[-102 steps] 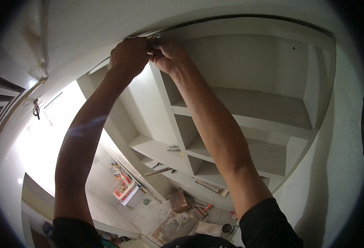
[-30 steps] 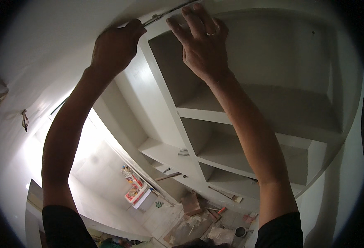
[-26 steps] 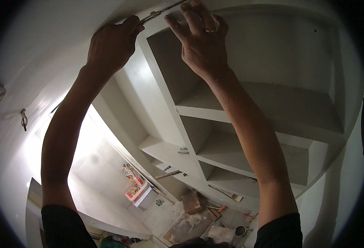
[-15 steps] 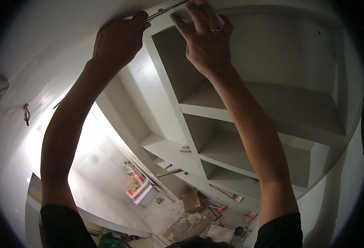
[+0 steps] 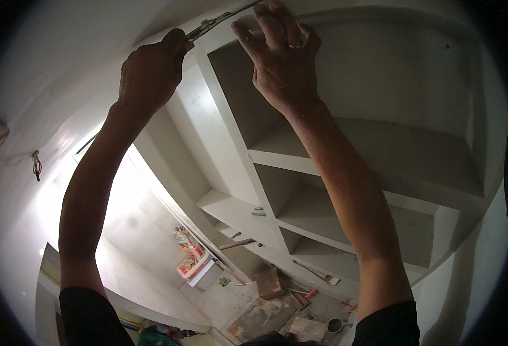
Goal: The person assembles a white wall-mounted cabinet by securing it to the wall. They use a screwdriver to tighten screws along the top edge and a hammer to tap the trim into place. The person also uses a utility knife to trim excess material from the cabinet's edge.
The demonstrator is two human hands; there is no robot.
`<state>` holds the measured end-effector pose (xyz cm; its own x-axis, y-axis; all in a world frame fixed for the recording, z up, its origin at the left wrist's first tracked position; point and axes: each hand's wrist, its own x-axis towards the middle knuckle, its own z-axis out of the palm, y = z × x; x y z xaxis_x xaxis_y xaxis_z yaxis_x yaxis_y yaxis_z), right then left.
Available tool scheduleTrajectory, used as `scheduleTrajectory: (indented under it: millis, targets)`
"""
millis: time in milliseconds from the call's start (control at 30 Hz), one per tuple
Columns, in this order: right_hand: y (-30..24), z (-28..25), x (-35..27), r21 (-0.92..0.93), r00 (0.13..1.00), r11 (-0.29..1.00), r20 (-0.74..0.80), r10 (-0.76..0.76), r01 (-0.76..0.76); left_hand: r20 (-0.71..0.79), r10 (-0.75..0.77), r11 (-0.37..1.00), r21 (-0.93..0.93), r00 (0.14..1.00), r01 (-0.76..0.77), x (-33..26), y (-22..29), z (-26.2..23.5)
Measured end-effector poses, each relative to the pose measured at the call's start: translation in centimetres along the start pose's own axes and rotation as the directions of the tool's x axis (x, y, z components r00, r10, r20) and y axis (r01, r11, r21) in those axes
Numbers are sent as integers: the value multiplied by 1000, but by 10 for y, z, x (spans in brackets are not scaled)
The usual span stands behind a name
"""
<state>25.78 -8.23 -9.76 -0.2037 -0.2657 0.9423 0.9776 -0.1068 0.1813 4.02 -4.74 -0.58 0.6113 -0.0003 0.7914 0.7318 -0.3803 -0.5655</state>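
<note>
Gripping a thin metal tool (image 5: pixel 208 26), left hand (image 5: pixel 150 72) closed; right hand (image 5: pixel 280 60) open, flat on shelf unit (image 5: pixel 381 155) top.

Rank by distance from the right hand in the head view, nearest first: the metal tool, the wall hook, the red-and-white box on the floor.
From the right hand:
1. Metal tool, just left, along the top edge, gripped by the left hand.
2. Wall hook, far left on the wall.
3. Red-and-white box, far below on the floor.
</note>
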Motion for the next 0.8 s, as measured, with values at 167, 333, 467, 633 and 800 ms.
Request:
scheduleTrajectory:
  millis: [167,333,467,633,800]
  targets:
    - [5,-1,0,-33,1000,999,28,-5,6,17,-42,998,-41,999,43,7,15,-10]
    - [4,-5,0,-18,999,1000,36,-4,4,7,-11,999,-31,1000,11,7,13,-10]
    - [0,-6,1,-25,998,1000,67,9,-8,10,29,996,-89,1000,-28,7,7,-8]
    - [3,-5,1,-7,999,1000,51,7,-6,30,20,998,-66,999,-18,11,16,-10]
    - [8,-4,-1,-6,1000,1000,18,-21,21,-2,78,996,-38,997,-78,13,21,-19]
